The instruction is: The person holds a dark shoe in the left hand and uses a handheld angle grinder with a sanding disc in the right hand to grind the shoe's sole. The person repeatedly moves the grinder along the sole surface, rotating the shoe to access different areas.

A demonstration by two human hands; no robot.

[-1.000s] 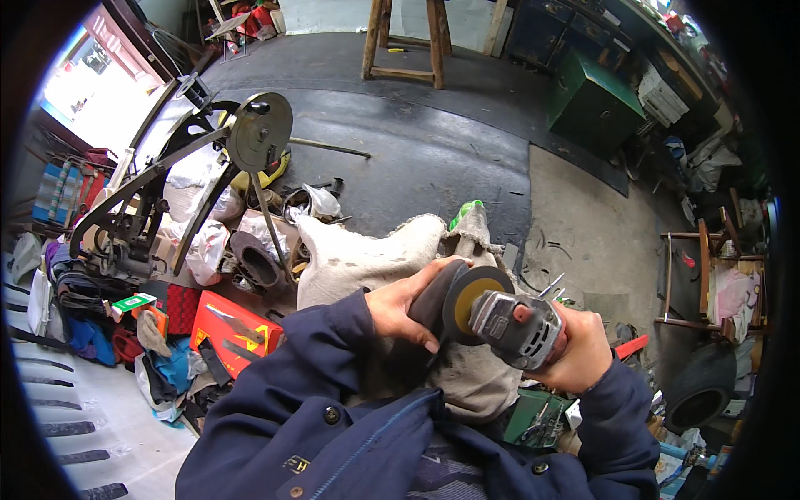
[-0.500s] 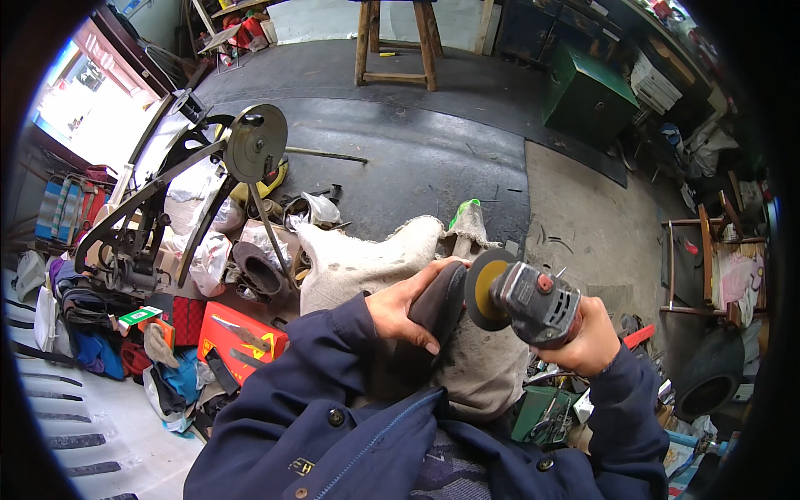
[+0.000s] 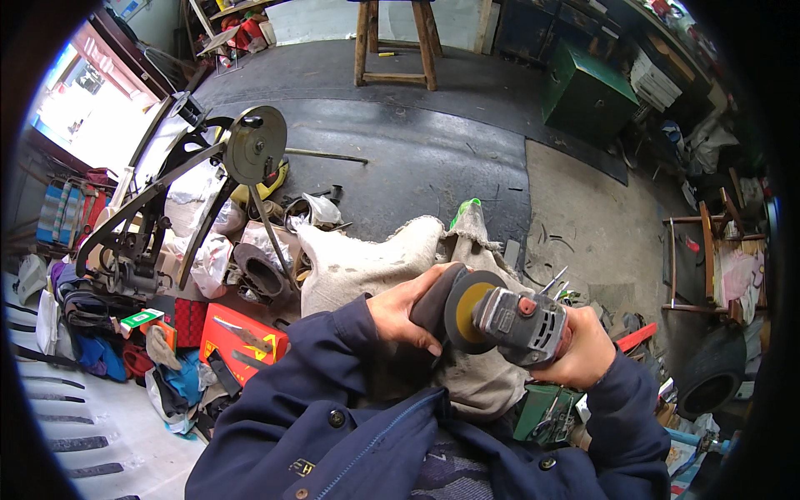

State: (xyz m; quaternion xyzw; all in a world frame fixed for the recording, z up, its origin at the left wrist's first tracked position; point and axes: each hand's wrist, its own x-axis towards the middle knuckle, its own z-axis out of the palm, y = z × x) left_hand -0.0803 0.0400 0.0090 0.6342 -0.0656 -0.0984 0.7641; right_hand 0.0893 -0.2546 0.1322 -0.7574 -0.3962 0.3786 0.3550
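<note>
My left hand (image 3: 398,312) is wrapped round a dark shoe (image 3: 431,305), held upright over my lap. In my right hand (image 3: 587,347) is a grey and black angle grinder (image 3: 523,323), gripped by its body. Its round disc (image 3: 467,312), with a yellow middle and dark rim, is up against the right side of the shoe or very close to it; I cannot tell whether they touch. The disc hides part of the shoe. Beneath both lies a worn, pale cloth (image 3: 367,262) draped across my knees.
A black sewing machine with a large handwheel (image 3: 257,145) stands at the left. Below it are a red box (image 3: 227,333), bags and boots. A green tool box (image 3: 546,414) is by my right knee. Farther off are a green chest (image 3: 587,96) and a wooden stool (image 3: 393,79).
The grinder has moved left and slightly down, so its disc covers more of the shoe's right side. My left hand and the shoe have barely shifted.
</note>
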